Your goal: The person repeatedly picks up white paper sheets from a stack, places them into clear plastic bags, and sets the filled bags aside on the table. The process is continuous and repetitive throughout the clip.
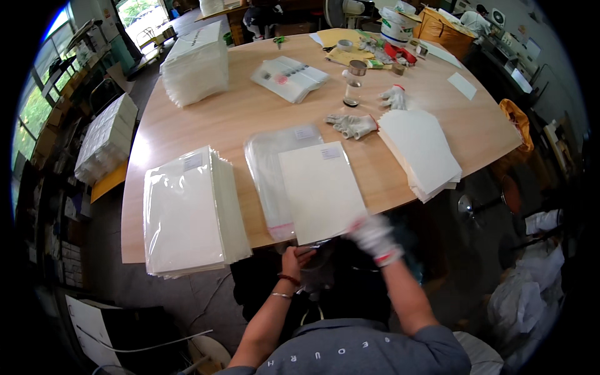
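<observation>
A cream paper sheet (322, 187) with a small label near its top lies at the table's near edge, in what looks like a clear sleeve. My bare left hand (299, 257), wearing bracelets at the wrist, closes on the clear plastic at its lower edge. By the sheet's lower right corner is my right hand (373, 239), in a white glove with red; motion smears its fingers. Partly under the sheet's left side rests a pile of clear plastic sleeves (265, 178). A thick stack of sleeved sheets (184, 215) stands at left, and bare cream sheets (420, 150) are piled at right.
Two work gloves, one grey-white glove (353, 126) and another glove (394, 97), lie beyond the sheets near a glass jar (352, 90). Farther off are packed sleeves (289, 78), a tall wrapped stack (197, 65), green scissors (279, 40) and a white bucket (397, 28).
</observation>
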